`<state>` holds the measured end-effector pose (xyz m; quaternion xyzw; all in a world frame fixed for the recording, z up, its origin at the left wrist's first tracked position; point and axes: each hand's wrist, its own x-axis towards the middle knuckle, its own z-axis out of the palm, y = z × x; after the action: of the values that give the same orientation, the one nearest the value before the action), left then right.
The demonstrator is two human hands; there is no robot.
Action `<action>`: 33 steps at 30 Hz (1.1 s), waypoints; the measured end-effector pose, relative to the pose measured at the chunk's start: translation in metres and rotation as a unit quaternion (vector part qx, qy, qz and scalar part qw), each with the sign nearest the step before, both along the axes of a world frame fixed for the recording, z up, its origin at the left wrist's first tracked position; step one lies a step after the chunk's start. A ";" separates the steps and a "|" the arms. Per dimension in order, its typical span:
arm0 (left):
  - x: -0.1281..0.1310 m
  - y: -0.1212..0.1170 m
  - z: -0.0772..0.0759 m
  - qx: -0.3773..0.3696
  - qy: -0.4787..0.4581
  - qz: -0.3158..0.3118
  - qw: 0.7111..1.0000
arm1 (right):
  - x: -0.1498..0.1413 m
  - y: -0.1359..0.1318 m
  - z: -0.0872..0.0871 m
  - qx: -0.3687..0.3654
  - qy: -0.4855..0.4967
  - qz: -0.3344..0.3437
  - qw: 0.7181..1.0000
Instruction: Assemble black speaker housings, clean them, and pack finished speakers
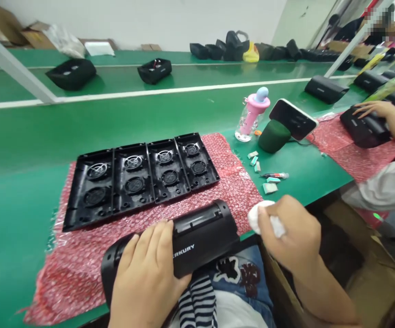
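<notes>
My left hand [146,269] is wrapped over the left part of a black speaker housing [204,234], which lies tilted at the bench's front edge and partly over my lap. White letters ending in "ERKURY" show on it; my fingers cover the start. To the right of the housing and apart from it, my right hand [289,232] is closed round a crumpled white cloth [267,217]. Beyond the housing, several black plastic panels [134,184] with round grilles lie side by side on pink bubble wrap [77,264].
A pink-lidded bottle [248,116], a dark green cylinder [274,136], a propped phone [293,118], a marker pen [276,175] and small foam pieces [270,188] lie to the right. A co-worker's hand [375,109] rests on another black housing [365,130]. More housings [154,70] stand on the belt behind.
</notes>
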<state>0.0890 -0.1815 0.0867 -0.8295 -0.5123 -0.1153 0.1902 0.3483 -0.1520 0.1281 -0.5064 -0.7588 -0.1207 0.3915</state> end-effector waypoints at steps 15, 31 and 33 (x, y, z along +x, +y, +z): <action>-0.003 0.003 -0.001 0.014 0.007 -0.014 1.000 | -0.030 0.016 -0.026 -0.024 -0.091 0.107 0.990; 0.001 -0.007 -0.009 0.043 0.015 -0.009 0.999 | -0.063 0.005 -0.011 0.065 -0.022 0.116 0.991; -0.001 -0.007 -0.010 0.049 0.014 -0.008 0.999 | -0.087 0.003 -0.016 0.120 -0.022 0.160 0.980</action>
<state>0.0882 -0.1883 0.0766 -0.8247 -0.4966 -0.1301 0.2373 0.2611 -0.1487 0.1122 -0.3249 -0.8184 -0.1583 0.4468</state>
